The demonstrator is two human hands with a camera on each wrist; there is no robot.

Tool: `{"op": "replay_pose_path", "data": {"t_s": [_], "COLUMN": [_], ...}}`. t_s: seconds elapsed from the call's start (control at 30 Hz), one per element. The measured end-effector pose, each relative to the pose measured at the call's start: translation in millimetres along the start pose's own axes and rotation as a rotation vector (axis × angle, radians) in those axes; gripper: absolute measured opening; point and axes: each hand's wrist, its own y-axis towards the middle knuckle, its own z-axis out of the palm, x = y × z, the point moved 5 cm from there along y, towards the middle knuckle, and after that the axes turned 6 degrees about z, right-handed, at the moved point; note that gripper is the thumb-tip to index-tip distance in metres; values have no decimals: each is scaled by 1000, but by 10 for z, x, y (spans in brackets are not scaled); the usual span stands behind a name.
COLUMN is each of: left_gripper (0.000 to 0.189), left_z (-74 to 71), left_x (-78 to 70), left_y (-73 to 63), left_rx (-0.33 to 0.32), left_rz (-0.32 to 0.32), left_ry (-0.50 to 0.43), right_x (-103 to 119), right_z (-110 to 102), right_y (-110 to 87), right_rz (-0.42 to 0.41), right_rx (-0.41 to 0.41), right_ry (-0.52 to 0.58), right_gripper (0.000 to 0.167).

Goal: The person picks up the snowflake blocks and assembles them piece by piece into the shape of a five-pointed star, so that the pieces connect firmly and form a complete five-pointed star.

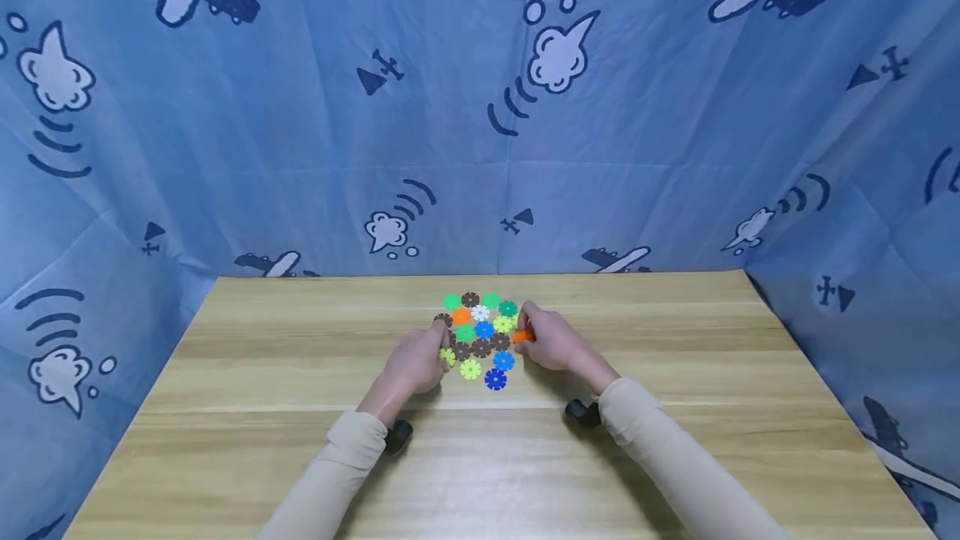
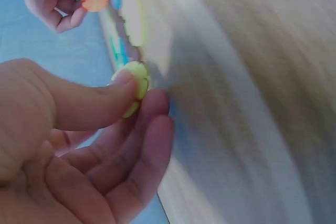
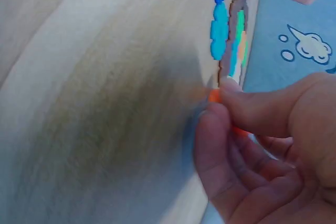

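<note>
My left hand (image 1: pixel 415 362) is at the left side of a cluster of flat, notched plastic discs on the table. Its thumb and fingers pinch a yellow-green notched disc (image 2: pixel 137 72), which the thumb partly covers. At the cluster's right side, my right hand (image 1: pixel 557 342) pinches an orange notched disc (image 1: pixel 522 337) between thumb and fingers; in the right wrist view its fingers hide most of it. Between the hands lie brown discs (image 1: pixel 481 348), a white disc (image 1: pixel 480 312), a light blue disc (image 1: pixel 504 361) and a dark blue disc (image 1: pixel 495 379) nearest me.
The discs lie close together on a wood-grain table (image 1: pixel 300 457). Green discs (image 1: pixel 452 302) and another orange disc (image 1: pixel 461 317) are toward the back of the cluster. A blue curtain (image 1: pixel 450 107) with airplane and cloud prints hangs behind the table and along its sides.
</note>
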Motion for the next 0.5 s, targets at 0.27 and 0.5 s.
{"op": "replay_pose_path", "data": {"t_s": [0.27,0.5], "left_gripper": [26,26], "left_z": [-251,-480], "left_x": [-221,-562], "left_y": [-103,-280], "left_rx": [-217,-445], "left_rz": [117,228], "left_ry": [-353,-454], "right_x": [223,524], "right_z": [-343,-630], "right_y": [-228,-576], "right_rz": [-280,-491], "right_rx": [-258,-466], "right_ry": [202,292], "right_gripper": [22,19]}}
